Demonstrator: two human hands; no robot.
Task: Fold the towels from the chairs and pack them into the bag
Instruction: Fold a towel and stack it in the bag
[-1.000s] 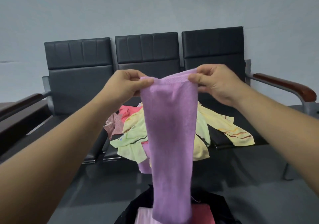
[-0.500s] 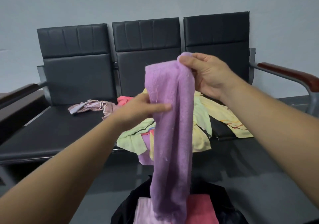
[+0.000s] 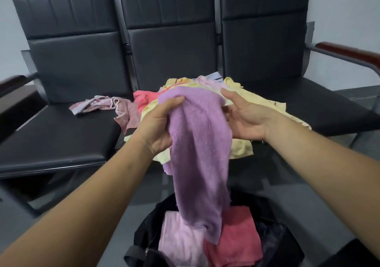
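Observation:
A purple towel (image 3: 200, 151) hangs folded lengthwise between my hands, its lower end reaching into the black bag (image 3: 148, 225) on the floor. My left hand (image 3: 158, 126) grips the towel's upper left edge, thumb on top. My right hand (image 3: 244, 120) holds the upper right side with its palm toward the cloth and its fingers behind it. In the bag lie a folded pale pink towel (image 3: 181, 240) and a red towel (image 3: 240, 233). A heap of yellow towels (image 3: 259, 100), a coral one (image 3: 144, 98) and others sits on the middle chair seat.
Three joined black chairs (image 3: 172, 46) stand against a grey wall. A crumpled pink patterned towel (image 3: 107, 106) lies on the left seat (image 3: 51, 135). Wooden armrests jut out at the right (image 3: 349, 52) and left (image 3: 12, 81). Grey floor surrounds the bag.
Both hands have come down with the purple towel, from chest height to just above the heap. My left hand moved from the towel's middle to its top, and the lower end sank into the bag.

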